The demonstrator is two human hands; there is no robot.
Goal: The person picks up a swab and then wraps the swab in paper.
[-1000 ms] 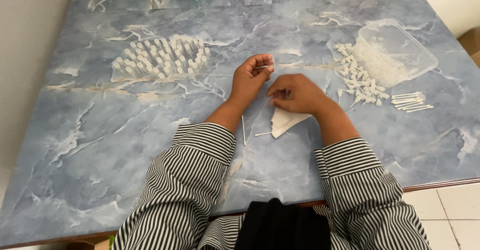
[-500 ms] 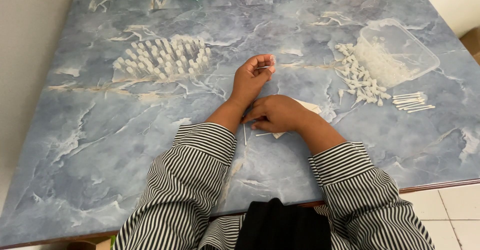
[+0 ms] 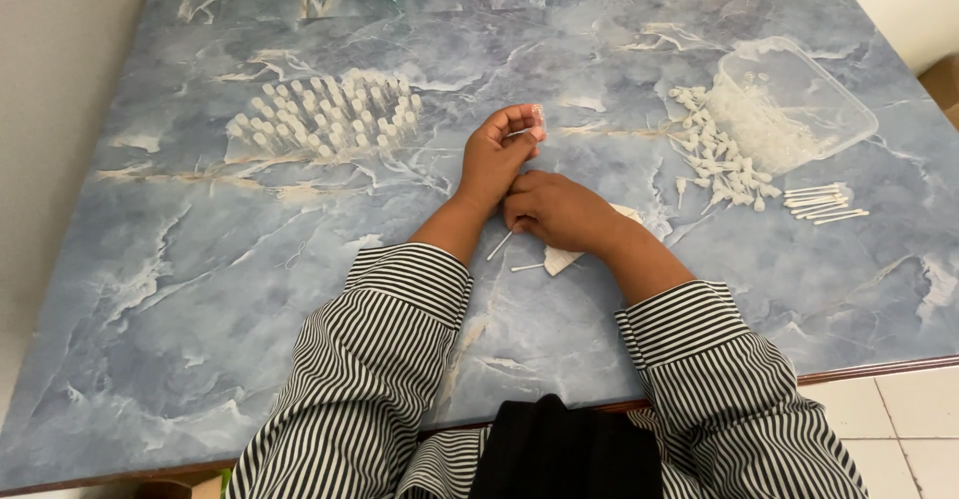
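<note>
Head view: left hand [image 3: 496,154] pinches a small vial [image 3: 537,117], right hand [image 3: 555,212] closes on a stick [image 3: 499,246] mid-table [image 3: 200,289].

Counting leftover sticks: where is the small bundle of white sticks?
In the head view, the white sticks lie on the table's right side, just below the clear plastic container.

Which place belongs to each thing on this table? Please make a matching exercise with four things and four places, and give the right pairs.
Things:
1. clear plastic container
2. small clear vial
3. group of upright white-capped vials
4. bundle of white sticks

Places:
A. standing on the table left of the hands
B. tipped on its side at the far right, with small white pieces spilling out
C. between the fingertips of the left hand
D. lying flat near the right edge, in front of the container

Pairs: 1-B, 2-C, 3-A, 4-D
</note>
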